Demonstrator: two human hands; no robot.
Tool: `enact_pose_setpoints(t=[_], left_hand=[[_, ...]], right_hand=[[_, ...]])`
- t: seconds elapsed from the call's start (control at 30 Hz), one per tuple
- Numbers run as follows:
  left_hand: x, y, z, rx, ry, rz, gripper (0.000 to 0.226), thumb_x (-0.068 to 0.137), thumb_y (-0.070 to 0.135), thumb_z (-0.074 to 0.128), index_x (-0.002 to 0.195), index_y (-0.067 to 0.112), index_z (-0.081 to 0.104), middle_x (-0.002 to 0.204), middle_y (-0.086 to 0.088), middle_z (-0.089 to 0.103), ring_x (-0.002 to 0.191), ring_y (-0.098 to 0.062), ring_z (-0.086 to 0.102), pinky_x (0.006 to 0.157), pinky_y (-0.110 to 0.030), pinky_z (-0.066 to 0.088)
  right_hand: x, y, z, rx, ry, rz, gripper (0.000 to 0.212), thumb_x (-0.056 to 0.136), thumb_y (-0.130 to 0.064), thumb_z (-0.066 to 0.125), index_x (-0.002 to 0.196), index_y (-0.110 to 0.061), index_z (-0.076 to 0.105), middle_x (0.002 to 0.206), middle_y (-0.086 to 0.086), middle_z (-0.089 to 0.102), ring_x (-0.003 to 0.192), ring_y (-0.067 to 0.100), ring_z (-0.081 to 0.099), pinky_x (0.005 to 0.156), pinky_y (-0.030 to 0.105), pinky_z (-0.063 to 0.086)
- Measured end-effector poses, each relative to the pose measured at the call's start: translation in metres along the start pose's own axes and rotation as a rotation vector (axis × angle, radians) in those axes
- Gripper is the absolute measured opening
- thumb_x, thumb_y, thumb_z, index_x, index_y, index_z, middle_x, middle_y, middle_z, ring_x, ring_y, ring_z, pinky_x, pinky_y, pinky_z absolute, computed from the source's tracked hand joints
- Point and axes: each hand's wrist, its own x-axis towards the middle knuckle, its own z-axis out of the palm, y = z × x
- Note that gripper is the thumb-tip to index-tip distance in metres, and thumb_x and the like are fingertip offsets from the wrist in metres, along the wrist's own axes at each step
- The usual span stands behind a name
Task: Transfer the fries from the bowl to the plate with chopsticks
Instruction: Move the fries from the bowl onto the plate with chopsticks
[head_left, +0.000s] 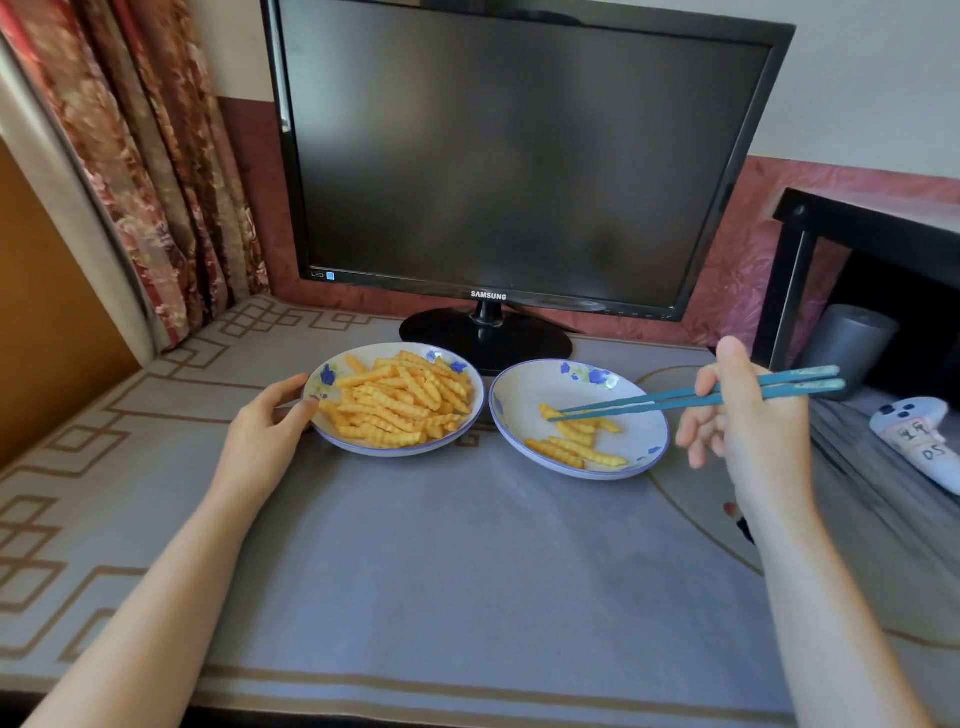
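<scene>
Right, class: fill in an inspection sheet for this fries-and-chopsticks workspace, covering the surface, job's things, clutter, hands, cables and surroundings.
Surface: grey patterned tablecloth, lying flat.
Job's things: bowl heaped with fries; plate beside it on the right holding a few fries; blue chopsticks, tips down among the plate's fries.
Clutter: white controller with handwritten labels, far right.
Hands: left hand holds the bowl's rim; right hand grips the chopsticks.
Cables: nothing seen.
Surroundings: dark monitor behind the dishes; curtain at left; black stand with a grey cylinder at right.
</scene>
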Motion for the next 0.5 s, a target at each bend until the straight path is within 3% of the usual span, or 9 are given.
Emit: enact_pose_setpoints(t=[0.17, 0.5], left_hand=[[0.0, 0.001, 0.001, -0.001, 0.002, 0.005, 0.034, 0.093, 0.017, 0.055, 0.127, 0.016, 0.058, 0.112, 0.001, 0.063, 0.099, -0.022, 0.064, 0.088, -0.03, 0.043], [0.0, 0.0, 0.001, 0.01, 0.0, 0.008, 0.035, 0.094, 0.017, 0.054, 0.128, 0.017, 0.057, 0.118, -0.001, 0.063, 0.102, -0.022, 0.064, 0.087, -0.029, 0.043]], right_hand=[[-0.003, 0.004, 0.01, 0.017, -0.097, -0.022, 0.042, 0.102, -0.032, 0.04, 0.069, -0.009, 0.048, 0.038, 0.01, 0.051, 0.025, 0.017, 0.037, 0.032, 0.015, 0.025], [0.0, -0.003, -0.007, -0.041, -0.072, -0.039, 0.041, 0.103, -0.029, 0.038, 0.069, -0.008, 0.046, 0.036, 0.008, 0.049, 0.024, 0.016, 0.034, 0.032, 0.014, 0.024]])
